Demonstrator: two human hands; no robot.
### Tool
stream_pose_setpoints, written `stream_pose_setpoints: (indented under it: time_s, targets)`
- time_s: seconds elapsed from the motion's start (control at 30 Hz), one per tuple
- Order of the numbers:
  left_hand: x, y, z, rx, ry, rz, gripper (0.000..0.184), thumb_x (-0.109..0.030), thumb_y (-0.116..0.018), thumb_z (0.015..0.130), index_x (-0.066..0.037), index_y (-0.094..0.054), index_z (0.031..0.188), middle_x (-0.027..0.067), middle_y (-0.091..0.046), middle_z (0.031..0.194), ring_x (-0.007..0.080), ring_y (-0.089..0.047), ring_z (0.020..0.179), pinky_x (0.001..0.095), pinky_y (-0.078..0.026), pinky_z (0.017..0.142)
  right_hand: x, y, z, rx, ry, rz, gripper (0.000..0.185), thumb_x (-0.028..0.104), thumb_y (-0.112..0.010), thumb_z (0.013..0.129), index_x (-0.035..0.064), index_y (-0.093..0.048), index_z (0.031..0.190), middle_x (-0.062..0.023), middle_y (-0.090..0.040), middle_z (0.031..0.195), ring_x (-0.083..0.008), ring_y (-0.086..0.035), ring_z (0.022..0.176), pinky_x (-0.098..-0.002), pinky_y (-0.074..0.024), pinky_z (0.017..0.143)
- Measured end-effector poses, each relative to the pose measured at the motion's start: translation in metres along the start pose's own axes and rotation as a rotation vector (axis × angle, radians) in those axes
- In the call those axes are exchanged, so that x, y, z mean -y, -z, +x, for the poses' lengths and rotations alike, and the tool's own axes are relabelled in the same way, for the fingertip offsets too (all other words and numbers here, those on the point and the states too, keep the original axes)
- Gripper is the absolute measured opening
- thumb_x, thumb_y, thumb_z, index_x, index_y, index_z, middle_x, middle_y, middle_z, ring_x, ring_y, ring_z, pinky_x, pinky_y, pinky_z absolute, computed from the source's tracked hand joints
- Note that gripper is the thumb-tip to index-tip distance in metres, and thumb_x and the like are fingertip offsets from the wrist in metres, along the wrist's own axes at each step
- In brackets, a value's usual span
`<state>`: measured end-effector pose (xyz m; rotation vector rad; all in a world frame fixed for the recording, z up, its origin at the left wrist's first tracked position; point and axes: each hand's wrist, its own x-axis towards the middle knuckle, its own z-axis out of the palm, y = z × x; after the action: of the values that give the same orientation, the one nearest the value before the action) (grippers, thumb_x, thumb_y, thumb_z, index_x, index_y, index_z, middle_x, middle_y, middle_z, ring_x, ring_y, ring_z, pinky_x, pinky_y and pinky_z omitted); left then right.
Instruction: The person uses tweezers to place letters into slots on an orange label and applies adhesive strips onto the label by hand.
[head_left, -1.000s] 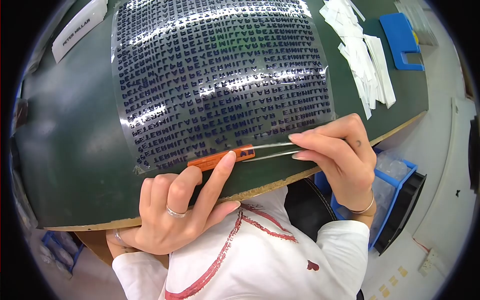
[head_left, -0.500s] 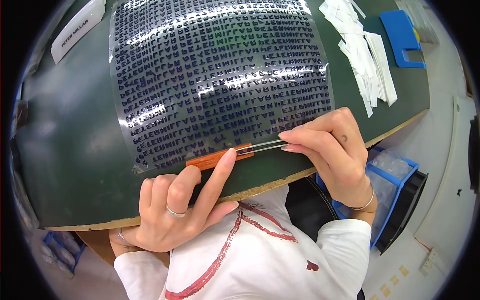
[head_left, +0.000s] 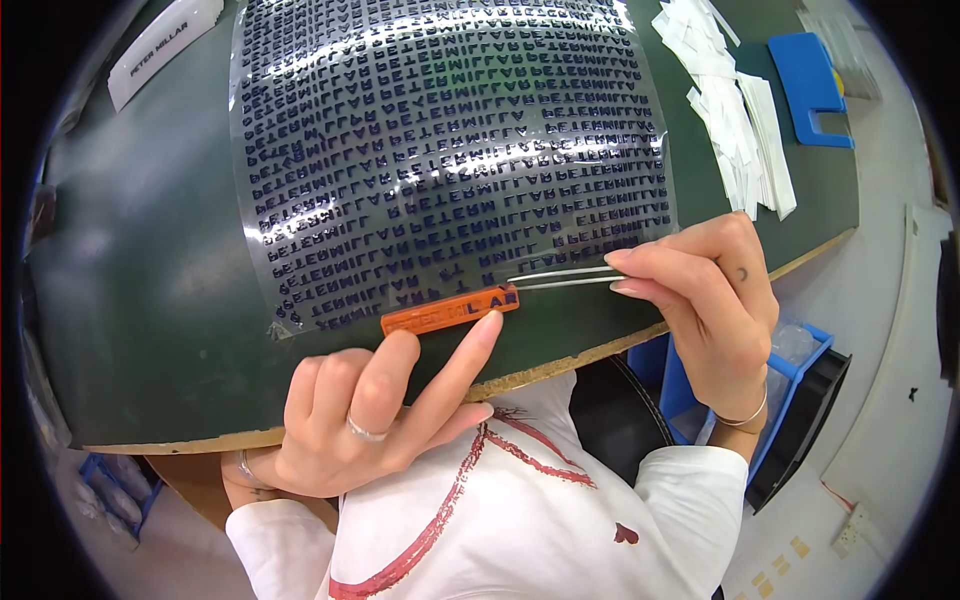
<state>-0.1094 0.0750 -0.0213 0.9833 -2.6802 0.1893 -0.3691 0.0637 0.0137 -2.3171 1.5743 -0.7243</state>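
A slim orange block lies on the green table by the front edge of a clear sheet printed with rows of dark "PETERMILLAR" letters. Several dark letters sit on the block's right part; its left part shows faint letter shapes. My left hand holds the block at its near side, index finger stretched to the right end and middle finger bent against the left. In my right hand, thumb and fingers pinch metal tweezers. Their tips are at the block's right end; whether they grip a letter is too small to tell.
White paper strips lie in a pile at right, beside a blue plastic holder. A white "PETER MILLAR" card is at far left. The worn table edge runs before my body; blue crates stand below at right.
My right hand and the tweezers have drawn back to the right. My left index fingertip has slid off the block's top to its near edge, uncovering dark letters.
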Motion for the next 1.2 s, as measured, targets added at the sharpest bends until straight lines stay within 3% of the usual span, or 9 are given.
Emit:
stream_pose_setpoints:
  time_s: [0.03, 0.33, 0.43, 0.6, 0.7, 0.87, 1.2]
  targets:
    - [0.001, -0.001, 0.002, -0.007, 0.016, 0.002, 0.044, -0.053, -0.043, 0.097, -0.029, -0.065, 0.127, 0.0014, -0.041, 0.088, 0.0121, -0.037, 0.063, 0.0231, -0.034, 0.053, -0.001, 0.0, 0.001, -0.002, -0.005, -0.002, 0.023, -0.003, -0.075, 0.067, 0.0034, -0.071, 0.089, -0.005, -0.058, 0.08, -0.0191, -0.056, 0.074, -0.0282, -0.0442, 0.061]
    - [-0.009, -0.01, 0.015, 0.013, 0.035, -0.049, 0.048, -0.055, -0.046, 0.094, -0.027, -0.063, 0.129, 0.0037, -0.04, 0.084, 0.013, -0.037, 0.06, 0.0233, -0.033, 0.048, -0.015, -0.001, -0.012, -0.039, -0.06, -0.012, 0.023, -0.003, -0.075, 0.068, 0.0031, -0.071, 0.09, -0.0053, -0.059, 0.081, -0.0191, -0.057, 0.075, -0.028, -0.0452, 0.062]
    - [-0.01, -0.01, 0.012, 0.023, 0.038, -0.006, 0.049, -0.056, -0.046, 0.094, -0.027, -0.063, 0.129, 0.0036, -0.039, 0.083, 0.0133, -0.037, 0.06, 0.0232, -0.033, 0.048, -0.013, -0.005, -0.007, -0.066, 0.065, -0.047, 0.024, -0.003, -0.074, 0.068, 0.0037, -0.072, 0.09, -0.0052, -0.06, 0.082, -0.0191, -0.057, 0.076, -0.0284, -0.046, 0.063]
    - [-0.01, -0.007, 0.014, 0.041, 0.056, -0.022, 0.051, -0.058, -0.043, 0.094, -0.027, -0.062, 0.13, 0.0035, -0.039, 0.083, 0.0133, -0.037, 0.06, 0.0233, -0.033, 0.048, -0.013, -0.01, -0.001, -0.018, 0.049, 0.011, 0.025, -0.003, -0.074, 0.067, 0.0042, -0.073, 0.09, -0.005, -0.06, 0.082, -0.0193, -0.057, 0.076, -0.0289, -0.0463, 0.063]
    - [-0.008, -0.003, 0.015, 0.065, -0.007, 0.02, 0.06, -0.064, -0.048, 0.089, -0.02, -0.067, 0.125, 0.0062, -0.038, 0.087, 0.0157, -0.039, 0.061, 0.0263, -0.039, 0.051, -0.01, -0.01, 0.002, 0.019, 0.04, 0.015, 0.026, -0.003, -0.075, 0.066, 0.0044, -0.073, 0.091, -0.0048, -0.06, 0.081, -0.0193, -0.057, 0.076, -0.0291, -0.0462, 0.063]
    - [-0.005, -0.001, 0.012, 0.036, -0.021, -0.053, 0.061, -0.065, -0.047, 0.089, -0.019, -0.068, 0.122, 0.0057, -0.038, 0.086, 0.0154, -0.037, 0.06, 0.0266, -0.037, 0.051, -0.011, -0.01, 0.002, 0.02, 0.059, 0.013, 0.027, -0.002, -0.075, 0.065, 0.0044, -0.073, 0.091, -0.0042, -0.059, 0.08, -0.0191, -0.057, 0.075, -0.029, -0.0456, 0.063]
    - [0.006, 0.002, -0.003, 0.019, 0.018, -0.345, 0.06, -0.053, -0.054, 0.091, -0.002, -0.068, 0.118, 0.0034, -0.042, 0.086, 0.013, -0.035, 0.059, 0.0262, -0.033, 0.05, -0.004, -0.002, 0.005, 0.024, 0.092, 0.012, 0.023, 0.004, -0.072, 0.064, 0.0064, -0.073, 0.086, -0.002, -0.059, 0.076, -0.0186, -0.057, 0.072, -0.0276, -0.0443, 0.061]
